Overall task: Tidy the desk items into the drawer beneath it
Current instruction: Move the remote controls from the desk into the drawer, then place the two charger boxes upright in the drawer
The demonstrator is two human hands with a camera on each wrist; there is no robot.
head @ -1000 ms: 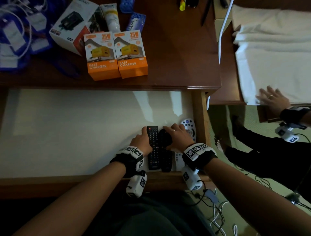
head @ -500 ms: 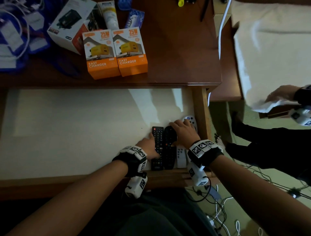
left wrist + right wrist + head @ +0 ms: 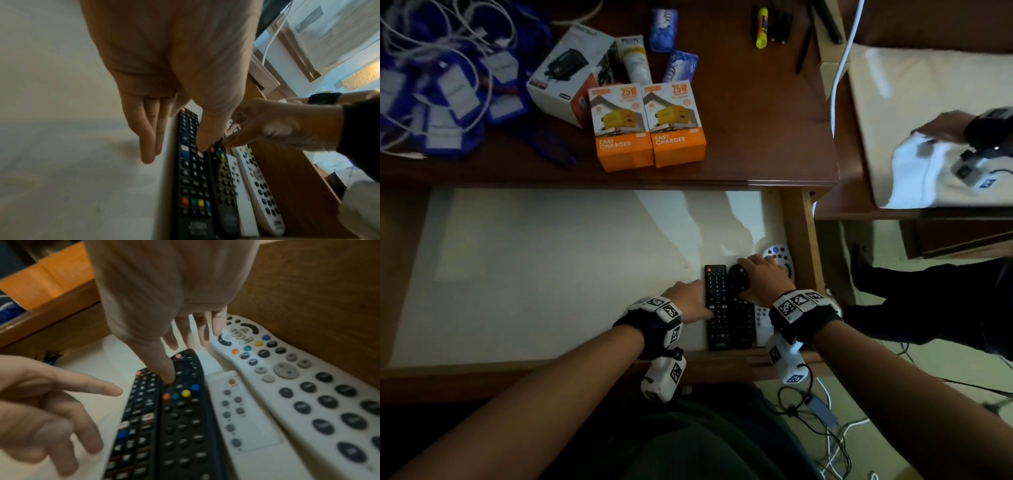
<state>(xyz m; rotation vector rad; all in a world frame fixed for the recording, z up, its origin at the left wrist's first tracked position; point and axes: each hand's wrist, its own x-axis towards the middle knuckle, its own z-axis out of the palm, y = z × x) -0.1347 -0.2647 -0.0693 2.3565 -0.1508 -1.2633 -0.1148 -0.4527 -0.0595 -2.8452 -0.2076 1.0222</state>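
Brown desk [image 3: 739,137] held two orange charger boxes [image 3: 647,125] above the open drawer [image 3: 792,222], where four remotes [image 3: 726,308] lay side by side against the right wall. Left hand [image 3: 685,299], fingers straight, thumbed the outer black remote [image 3: 191,178]; right hand [image 3: 767,279], spread loosely, rested on its neighbour [image 3: 183,418]

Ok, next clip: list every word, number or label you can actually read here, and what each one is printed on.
"25W": top corner of the left orange charger box; the same on the right orange charger box.
"FAST CHARGER": orange front of each of those two boxes.
Unreadable: the logos on the flat black remote and the rounded black remote, all button markings, the white adapter box and the white tube.
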